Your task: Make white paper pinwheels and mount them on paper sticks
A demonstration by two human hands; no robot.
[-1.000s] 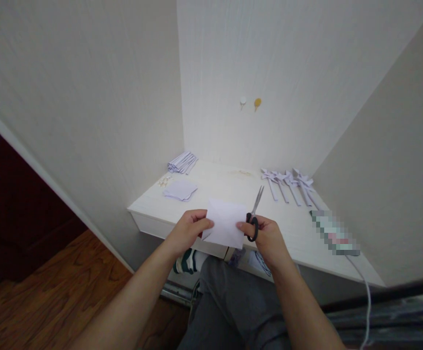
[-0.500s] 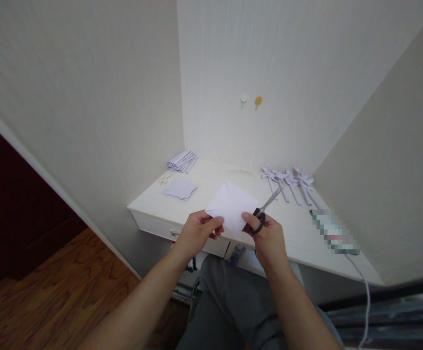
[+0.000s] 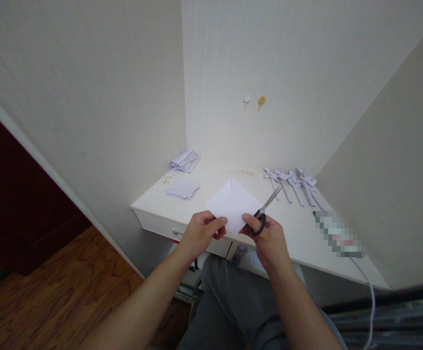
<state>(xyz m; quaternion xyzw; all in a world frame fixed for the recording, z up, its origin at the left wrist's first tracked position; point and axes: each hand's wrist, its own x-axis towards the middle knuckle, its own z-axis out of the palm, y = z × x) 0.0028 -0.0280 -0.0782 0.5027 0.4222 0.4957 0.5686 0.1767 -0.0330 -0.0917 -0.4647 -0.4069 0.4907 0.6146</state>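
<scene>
Head view: left hand (image 3: 200, 232) pinches the lower left edge of a white paper square (image 3: 233, 205), held corner-up in the air over the near edge of the white desk (image 3: 299, 233); right hand (image 3: 268, 238) is closed through the black handles of the scissors (image 3: 264, 214) while its thumb also presses the paper's right edge, blades pointing up and right. On the desk beyond: a stack of paper squares (image 3: 182, 188) at left, a bundle of folded strips (image 3: 185, 161) in the back corner, a row of paper pinwheels (image 3: 292, 183) at right.
</scene>
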